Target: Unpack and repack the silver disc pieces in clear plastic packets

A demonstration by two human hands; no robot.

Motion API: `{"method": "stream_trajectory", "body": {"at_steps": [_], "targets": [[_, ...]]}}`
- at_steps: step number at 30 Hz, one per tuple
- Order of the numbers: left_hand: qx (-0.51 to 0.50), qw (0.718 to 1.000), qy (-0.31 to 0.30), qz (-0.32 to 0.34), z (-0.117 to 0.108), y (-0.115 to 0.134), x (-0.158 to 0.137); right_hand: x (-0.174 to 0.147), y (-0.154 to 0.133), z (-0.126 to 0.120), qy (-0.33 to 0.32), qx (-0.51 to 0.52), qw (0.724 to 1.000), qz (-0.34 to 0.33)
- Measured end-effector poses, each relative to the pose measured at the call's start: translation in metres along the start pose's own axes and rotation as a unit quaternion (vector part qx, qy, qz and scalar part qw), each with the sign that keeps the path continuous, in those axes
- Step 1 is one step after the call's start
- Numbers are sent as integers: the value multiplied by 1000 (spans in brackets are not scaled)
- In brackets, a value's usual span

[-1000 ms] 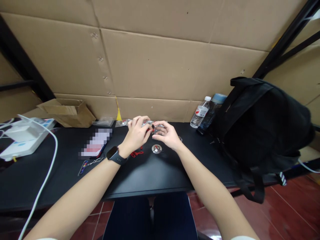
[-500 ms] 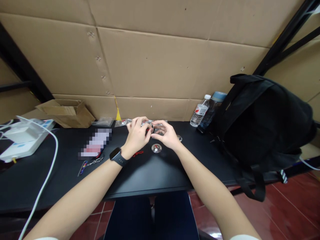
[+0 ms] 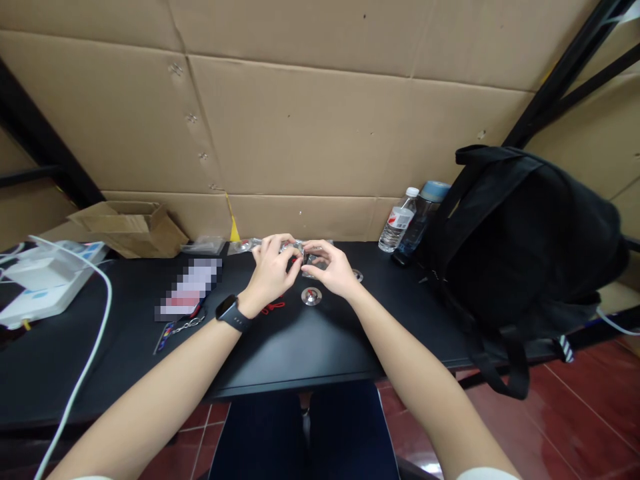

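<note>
My left hand (image 3: 274,270), with a dark watch (image 3: 231,312) on its wrist, is closed in a pinch over the black table. Facing it, my right hand (image 3: 331,268) curves with thumb and fingers closed at the same spot. What lies between the fingertips is mostly hidden and too small to make out. Just below the hands rests a shiny round metal disc (image 3: 311,297) with a raised middle and a red bit on it. A second disc (image 3: 358,275) shows partly behind my right hand. Red cord (image 3: 273,307) lies beneath my left hand. Clear plastic packaging (image 3: 243,246) lies behind the hands.
On the left are a brown paper bag (image 3: 137,230), a blurred-out flat item (image 3: 187,290), a keychain (image 3: 187,324) and a white power strip (image 3: 60,293) with a cable. To the right stand a water bottle (image 3: 397,223), a blue-lidded bottle (image 3: 425,213) and a black backpack (image 3: 525,253).
The view has shifted very slightly. Both hands stay together at the same place, with only tiny finger movement.
</note>
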State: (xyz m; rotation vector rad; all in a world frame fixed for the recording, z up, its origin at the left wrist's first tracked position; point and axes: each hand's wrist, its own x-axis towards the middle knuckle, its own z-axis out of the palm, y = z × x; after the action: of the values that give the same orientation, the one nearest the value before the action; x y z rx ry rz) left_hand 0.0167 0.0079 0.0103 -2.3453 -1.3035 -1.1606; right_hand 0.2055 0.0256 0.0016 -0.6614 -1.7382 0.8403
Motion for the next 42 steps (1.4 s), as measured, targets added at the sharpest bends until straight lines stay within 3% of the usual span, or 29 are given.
{"method": "stream_trajectory", "body": {"at_steps": [14, 32, 42], "targets": [[-34, 999, 7, -25, 4, -2, 1, -1, 3, -6, -15, 156, 984, 83], [-33, 999, 24, -13, -1, -8, 2, 1, 3, -9, -22, 173, 981, 87], [51, 998, 8, 30, -6, 0, 0, 1, 3, -9, -19, 155, 983, 91]]}}
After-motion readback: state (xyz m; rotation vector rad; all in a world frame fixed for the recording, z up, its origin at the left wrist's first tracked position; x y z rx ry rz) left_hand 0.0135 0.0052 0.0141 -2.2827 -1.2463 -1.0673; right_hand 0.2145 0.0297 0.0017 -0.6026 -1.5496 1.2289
